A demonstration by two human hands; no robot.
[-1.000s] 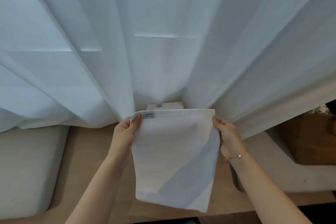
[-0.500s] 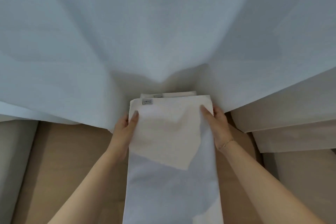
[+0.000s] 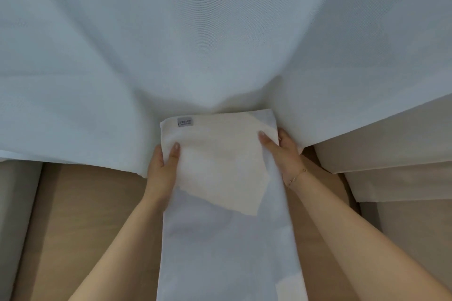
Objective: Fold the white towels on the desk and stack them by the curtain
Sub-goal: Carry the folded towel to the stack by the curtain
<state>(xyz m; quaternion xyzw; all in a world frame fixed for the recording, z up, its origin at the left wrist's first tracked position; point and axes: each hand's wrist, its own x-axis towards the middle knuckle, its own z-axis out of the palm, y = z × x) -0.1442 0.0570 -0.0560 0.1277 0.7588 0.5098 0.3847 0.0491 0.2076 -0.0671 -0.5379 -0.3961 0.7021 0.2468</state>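
**Reader:** At the middle of the view, what lies under the hands?

**Describer:** A white towel [image 3: 220, 161], laid lengthwise on a tan tabletop [image 3: 93, 215]. It runs from the bottom edge of the picture up to a sheer white curtain [image 3: 220, 44], and its far end touches the curtain's hem. A small grey label [image 3: 185, 121] sits at the towel's far left corner. A warm patch of light falls across the far part of the cloth; the near part is in bluish shade.

**Reader:** How are the hands placed?

**Describer:** Both hold the towel near its far end, one on each long edge. The left hand [image 3: 162, 168] grips the left edge, with the thumb lying on top of the cloth and the fingers hidden behind it. The right hand [image 3: 281, 151] grips the right edge the same way, thumb on top, fingers tucked beside and below. A thin gold bracelet [image 3: 297, 176] circles the right wrist. Both forearms are bare and reach in from the lower corners.

**Reader:** Is the towel folded?

**Describer:** It looks like a long, narrow strip, but I cannot tell how many layers it has, or whether anything lies beneath its far end.

**Reader:** What else is there?

**Describer:** The curtain fills the whole upper half and drapes onto the tabletop. Pale cushioned surfaces flank the tabletop, one at the left edge [image 3: 14, 215] and one at the right [image 3: 403, 190].
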